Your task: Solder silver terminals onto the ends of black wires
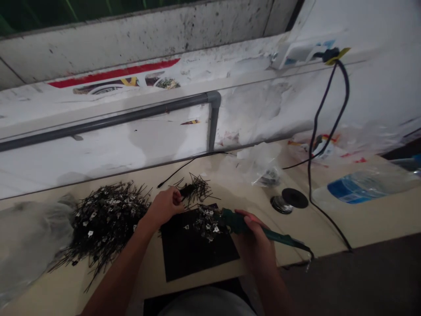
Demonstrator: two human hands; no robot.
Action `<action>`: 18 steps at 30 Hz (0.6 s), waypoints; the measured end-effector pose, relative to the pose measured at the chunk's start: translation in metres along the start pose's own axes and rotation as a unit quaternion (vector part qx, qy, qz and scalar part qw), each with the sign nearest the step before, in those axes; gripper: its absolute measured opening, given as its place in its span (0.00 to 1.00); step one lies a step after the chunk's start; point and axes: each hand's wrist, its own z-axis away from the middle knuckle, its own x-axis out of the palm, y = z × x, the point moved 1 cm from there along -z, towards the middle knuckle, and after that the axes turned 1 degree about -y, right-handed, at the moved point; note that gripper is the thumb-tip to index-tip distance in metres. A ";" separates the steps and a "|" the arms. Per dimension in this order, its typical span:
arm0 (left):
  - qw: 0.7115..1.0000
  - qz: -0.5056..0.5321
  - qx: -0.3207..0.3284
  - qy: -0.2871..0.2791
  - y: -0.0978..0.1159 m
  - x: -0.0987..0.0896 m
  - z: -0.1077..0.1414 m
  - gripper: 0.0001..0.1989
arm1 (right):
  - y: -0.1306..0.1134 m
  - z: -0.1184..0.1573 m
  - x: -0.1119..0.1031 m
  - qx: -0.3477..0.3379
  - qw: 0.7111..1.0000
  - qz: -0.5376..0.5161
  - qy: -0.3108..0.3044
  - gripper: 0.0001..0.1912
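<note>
My right hand is wrapped around a green soldering iron, whose front end points left over small metal-tipped parts. Those parts are heaped on a black mat. My left hand has its fingers curled together at the mat's back edge, beside a small pile of thin black wires. Anything between its fingertips is too small and dark to make out. Left of my left forearm lies a large heap of black wires with shiny metal pieces.
A spool of solder wire stands right of the mat. Beyond it are a clear plastic bag and a lying bottle with a blue label. A black cord hangs from the wall socket. Another plastic bag sits far left.
</note>
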 end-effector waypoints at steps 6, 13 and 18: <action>0.999 0.029 0.038 0.009 0.008 -0.008 0.002 0.06 | 0.000 0.001 0.000 -0.006 1.000 0.011 0.001 0.16; 0.995 0.042 0.062 0.064 0.016 -0.016 0.007 0.07 | -0.001 0.003 0.001 -0.010 1.000 0.018 0.001 0.16; 0.997 0.034 0.064 0.018 0.017 -0.021 0.022 0.06 | -0.002 0.003 0.001 -0.009 1.000 0.021 -0.004 0.17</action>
